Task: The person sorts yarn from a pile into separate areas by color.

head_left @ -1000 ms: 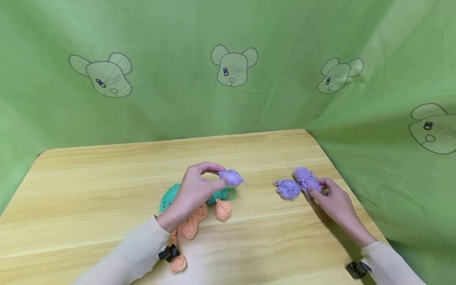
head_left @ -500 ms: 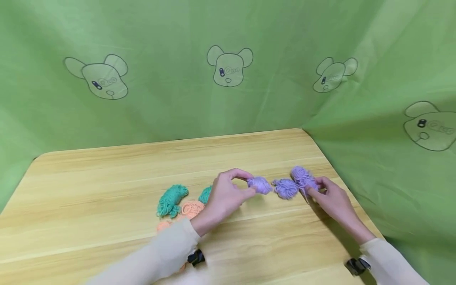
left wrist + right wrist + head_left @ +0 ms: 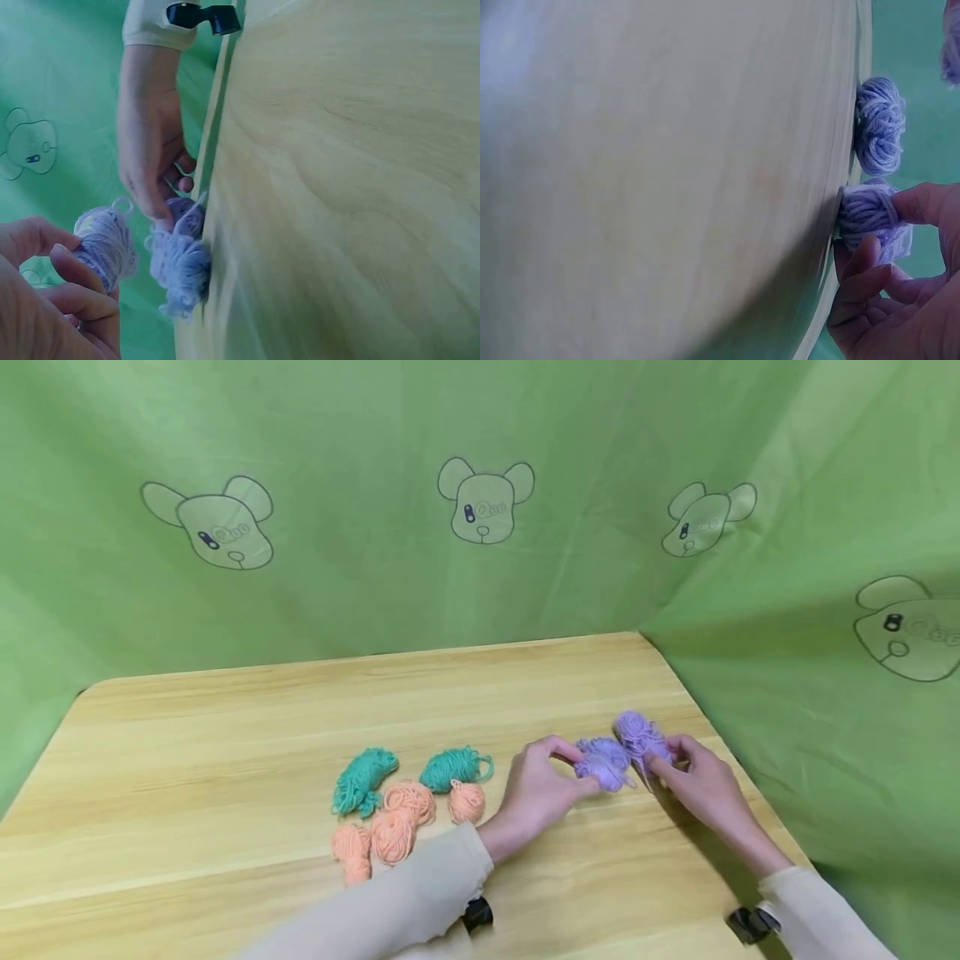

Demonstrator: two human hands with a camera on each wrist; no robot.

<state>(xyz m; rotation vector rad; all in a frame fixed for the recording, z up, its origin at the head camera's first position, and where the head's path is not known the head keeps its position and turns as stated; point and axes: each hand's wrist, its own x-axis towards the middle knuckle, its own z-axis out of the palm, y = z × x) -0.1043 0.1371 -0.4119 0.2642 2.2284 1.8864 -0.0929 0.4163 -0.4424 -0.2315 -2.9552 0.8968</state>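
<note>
My left hand [image 3: 540,789] pinches a small purple yarn ball [image 3: 109,251] between thumb and fingers. In the left wrist view that ball appears raised, apart from the loose purple yarn bundle [image 3: 186,274] on the table; in the head view it overlaps the bundle. To the right, my right hand [image 3: 701,785] holds another purple yarn bundle [image 3: 637,732] by its near end, thumb and fingers on either side. The right wrist view shows this gripped purple yarn [image 3: 868,214] on the table, beside the loose bundle [image 3: 880,126].
Two green yarn bundles, one on the left [image 3: 363,781] and one on the right [image 3: 453,768], lie mid-table. Several orange yarn balls [image 3: 393,835] sit nearer, partly behind the left sleeve. Green cloth [image 3: 337,593] hangs around the wooden table [image 3: 225,735].
My left hand has carried its purple ball rightward from above the green and orange yarn to the other purple bundles. My right hand has stayed on its bundle.
</note>
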